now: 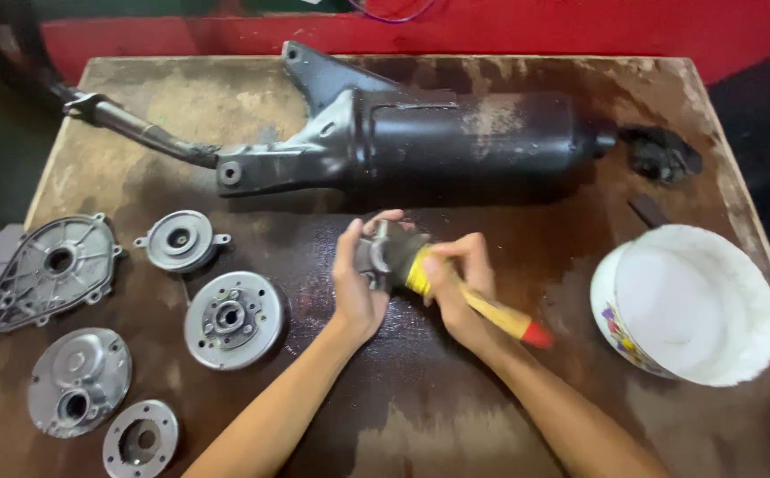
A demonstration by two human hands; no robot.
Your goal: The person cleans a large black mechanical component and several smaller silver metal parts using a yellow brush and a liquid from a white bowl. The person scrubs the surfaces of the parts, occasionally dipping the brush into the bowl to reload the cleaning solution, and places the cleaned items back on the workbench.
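My left hand (356, 288) grips a small grey metal engine part (380, 254) above the middle of the wet brown table (456, 416). My right hand (461, 292) holds a paintbrush (491, 312) with a yellow handle and red tip. Its dark bristles press against the metal part. Both forearms reach in from the bottom edge.
A long black exhaust muffler (420, 133) lies across the back of the table. Several round and oval grey metal covers (230, 319) sit at the left. A white bowl (690, 305) stands at the right, with a dark greasy lump (664, 152) behind it.
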